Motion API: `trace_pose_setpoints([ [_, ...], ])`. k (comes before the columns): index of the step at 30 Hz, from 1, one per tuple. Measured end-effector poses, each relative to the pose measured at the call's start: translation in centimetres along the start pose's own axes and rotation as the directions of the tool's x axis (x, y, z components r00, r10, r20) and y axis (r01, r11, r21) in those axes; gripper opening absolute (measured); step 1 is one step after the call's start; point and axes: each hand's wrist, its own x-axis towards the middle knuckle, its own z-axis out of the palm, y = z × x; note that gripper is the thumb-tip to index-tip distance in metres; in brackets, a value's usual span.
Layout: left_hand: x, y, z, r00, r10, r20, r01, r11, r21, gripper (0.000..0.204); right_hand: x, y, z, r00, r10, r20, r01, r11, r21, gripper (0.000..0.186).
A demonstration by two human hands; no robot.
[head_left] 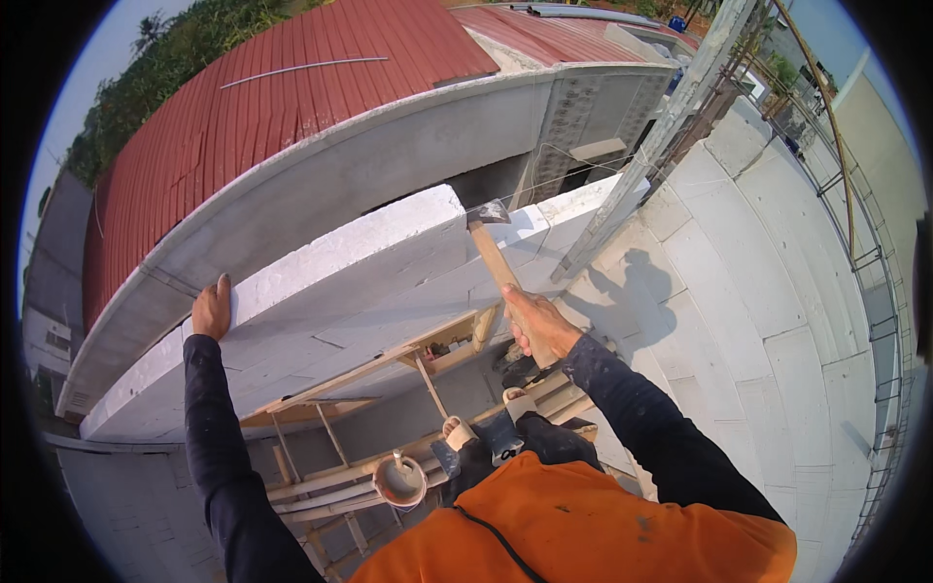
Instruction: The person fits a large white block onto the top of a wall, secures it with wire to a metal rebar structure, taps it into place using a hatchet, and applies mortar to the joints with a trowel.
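My right hand (540,323) is closed round the wooden handle of a hammer (503,264). Its dark metal head is up against the right end of a long white block (360,251), which lies along the top of a white block wall (321,345). Farther left, my left hand (211,309) grips that block by its edge, thumb along the top, with part of the fingers hidden. Lower white blocks (530,225) continue the wall beyond the hammer head.
Under my feet is a scaffold of wooden poles (330,478), with a mortar bucket (399,481) on it. A grey post (661,126) rises at the right, before another block wall (777,340). A red metal roof (262,126) lies beyond. Thin lines stretch near the post.
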Motion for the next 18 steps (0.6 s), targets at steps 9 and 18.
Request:
trace_pose_setpoints([
  [9, -1.7, 1.4, -0.7, 0.964, 0.116, -0.239, -0.071, 0.980, 0.188, 0.051, -8.2, 0.5, -7.7, 1.000, -0.014, 0.010, 0.017, 0.814, -0.581, 0.071],
  [18, -28.6, 2.3, 7.6, 0.809, -0.262, -0.526, 0.175, 0.962, -0.209, 0.039, -3.8, -12.9, 3.4, 0.634, -0.651, 0.416, 0.701, 0.257, -0.666, 0.052],
])
